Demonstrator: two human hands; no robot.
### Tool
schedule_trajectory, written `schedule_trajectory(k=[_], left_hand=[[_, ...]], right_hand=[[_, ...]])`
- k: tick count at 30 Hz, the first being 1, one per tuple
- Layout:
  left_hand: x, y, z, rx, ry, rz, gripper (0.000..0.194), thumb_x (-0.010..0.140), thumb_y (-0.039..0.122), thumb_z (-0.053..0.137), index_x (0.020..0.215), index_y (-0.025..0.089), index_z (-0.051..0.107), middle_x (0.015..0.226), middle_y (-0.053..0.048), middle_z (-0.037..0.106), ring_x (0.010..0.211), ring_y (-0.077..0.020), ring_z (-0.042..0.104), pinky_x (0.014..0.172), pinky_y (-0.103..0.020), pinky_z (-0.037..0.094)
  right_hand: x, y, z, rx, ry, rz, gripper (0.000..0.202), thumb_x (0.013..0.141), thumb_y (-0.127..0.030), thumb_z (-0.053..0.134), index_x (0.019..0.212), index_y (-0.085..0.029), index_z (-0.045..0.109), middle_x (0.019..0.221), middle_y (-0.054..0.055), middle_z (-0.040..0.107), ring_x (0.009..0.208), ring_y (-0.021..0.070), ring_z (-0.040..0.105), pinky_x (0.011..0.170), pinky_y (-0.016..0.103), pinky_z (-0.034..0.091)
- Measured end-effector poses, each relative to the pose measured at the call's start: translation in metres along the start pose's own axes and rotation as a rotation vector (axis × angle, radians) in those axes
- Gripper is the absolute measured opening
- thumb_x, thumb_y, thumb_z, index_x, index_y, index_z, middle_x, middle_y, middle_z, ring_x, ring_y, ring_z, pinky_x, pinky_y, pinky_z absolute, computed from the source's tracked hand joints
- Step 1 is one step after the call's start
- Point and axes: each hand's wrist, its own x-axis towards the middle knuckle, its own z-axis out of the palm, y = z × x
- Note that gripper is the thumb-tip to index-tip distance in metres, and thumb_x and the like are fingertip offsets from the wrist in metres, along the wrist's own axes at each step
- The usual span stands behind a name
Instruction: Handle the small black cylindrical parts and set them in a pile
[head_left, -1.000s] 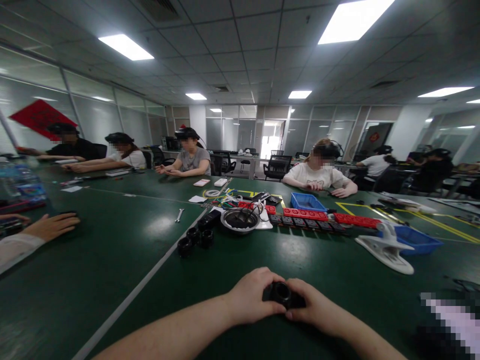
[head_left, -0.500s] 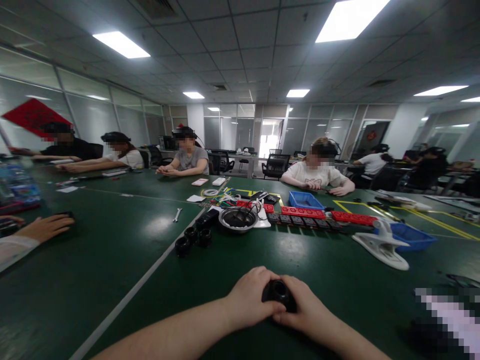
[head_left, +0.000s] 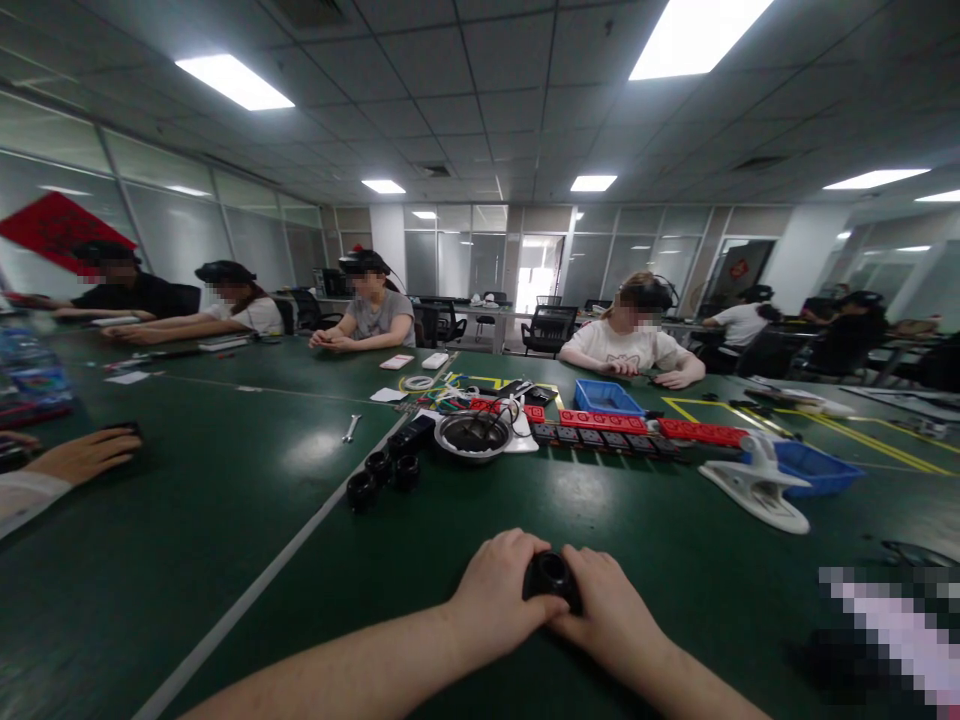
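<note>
Near the front of the green table (head_left: 420, 580), a black round fitting (head_left: 553, 570) with a hole in its top is between my hands. My left hand (head_left: 499, 585) curls around its left side, the thumb across the front. From the other side, my right hand (head_left: 606, 600) wraps it, the fingers hiding its right edge. Both hands are closed on it, and its lower part is hidden. Three similar black fittings (head_left: 361, 490) stand grouped farther off to the left.
Beyond the hands lie a metal bowl (head_left: 474, 453) with dark contents, red sockets (head_left: 606, 424), a blue tray (head_left: 609, 397) and a large white clamp (head_left: 757, 485). A wrench (head_left: 351, 428) lies left. A co-worker's hand (head_left: 86, 455) rests at the far left; other people sit around.
Both hands still hold the black fitting. My right-hand fingers have shifted, and the fitting's hole now shows more plainly. The view has moved slightly.
</note>
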Motion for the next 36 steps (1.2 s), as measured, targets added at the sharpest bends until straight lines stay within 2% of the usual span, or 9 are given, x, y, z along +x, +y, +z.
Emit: schedule_trajectory(k=[5,9,14,18,23,26,28,32,36], left_hand=[[0.005,-0.006,-0.01,-0.082,-0.108,0.129,0.039,0.066,0.029,0.071,0.101,0.022,0.056,0.095,-0.001,0.055,0.09,-0.0189,0.051,0.078,-0.027,0.04],[0.007,-0.01,-0.015,-0.12,-0.159,0.18,0.04,0.066,0.028,0.071,0.103,0.022,0.055,0.093,0.0,0.055,0.086,-0.0172,0.052,0.074,-0.025,0.041],[0.004,-0.004,-0.009,-0.098,-0.108,0.11,0.038,0.064,0.026,0.072,0.099,0.021,0.056,0.092,0.0,0.055,0.086,-0.0179,0.052,0.074,-0.026,0.04],[0.001,-0.002,-0.008,-0.057,-0.072,0.094,0.037,0.065,0.026,0.071,0.098,0.02,0.056,0.093,-0.001,0.055,0.087,-0.0193,0.051,0.076,-0.028,0.04],[0.005,-0.008,-0.015,-0.093,-0.165,0.21,0.041,0.067,0.024,0.069,0.106,0.023,0.054,0.096,-0.001,0.055,0.091,-0.0184,0.051,0.08,-0.028,0.039],[0.007,-0.011,-0.019,-0.1,-0.203,0.238,0.041,0.07,0.026,0.068,0.108,0.025,0.053,0.096,-0.001,0.055,0.09,-0.0181,0.051,0.08,-0.027,0.039],[0.007,-0.011,-0.018,-0.101,-0.195,0.224,0.04,0.069,0.027,0.068,0.106,0.024,0.054,0.095,-0.001,0.054,0.089,-0.018,0.051,0.079,-0.027,0.04],[0.004,-0.005,-0.01,-0.093,-0.128,0.121,0.038,0.065,0.029,0.071,0.099,0.021,0.056,0.094,-0.001,0.054,0.088,-0.0186,0.051,0.077,-0.027,0.04],[0.002,0.0,-0.005,-0.065,-0.074,0.03,0.037,0.064,0.027,0.07,0.097,0.02,0.055,0.094,-0.001,0.053,0.089,-0.0199,0.05,0.078,-0.029,0.039]], right_hand=[[0.001,0.01,-0.012,0.218,-0.111,-0.14,0.033,0.067,-0.029,0.064,0.096,-0.019,0.055,0.093,0.005,0.058,0.086,0.0217,0.051,0.076,0.032,0.038],[0.006,0.02,-0.014,0.308,-0.192,-0.163,0.029,0.067,-0.03,0.065,0.092,-0.019,0.058,0.089,0.003,0.058,0.083,0.0201,0.052,0.073,0.029,0.039],[0.004,0.01,-0.003,0.123,-0.092,-0.003,0.03,0.06,-0.033,0.069,0.081,-0.016,0.056,0.08,0.004,0.059,0.072,0.0199,0.053,0.062,0.028,0.037],[-0.001,0.001,-0.002,-0.011,-0.02,-0.013,0.027,0.063,-0.033,0.066,0.08,-0.015,0.056,0.079,0.006,0.061,0.074,0.022,0.053,0.07,0.033,0.036],[0.0,0.008,-0.014,0.215,-0.135,-0.128,0.04,0.065,-0.034,0.067,0.1,-0.018,0.055,0.095,0.005,0.059,0.088,0.0221,0.051,0.077,0.032,0.037],[0.003,0.016,-0.018,0.319,-0.222,-0.167,0.032,0.068,-0.031,0.065,0.097,-0.019,0.058,0.09,0.003,0.058,0.085,0.0201,0.051,0.074,0.03,0.038],[0.004,0.019,-0.017,0.349,-0.236,-0.153,0.029,0.066,-0.029,0.067,0.093,-0.018,0.059,0.088,0.002,0.058,0.082,0.0192,0.052,0.071,0.028,0.039],[0.003,0.012,-0.008,0.203,-0.137,-0.02,0.033,0.061,-0.033,0.071,0.085,-0.016,0.058,0.084,0.004,0.059,0.076,0.0202,0.053,0.065,0.028,0.038],[-0.001,0.0,-0.002,-0.044,-0.013,-0.018,0.031,0.067,-0.039,0.064,0.084,-0.014,0.055,0.082,0.008,0.061,0.076,0.0233,0.053,0.071,0.035,0.037]])
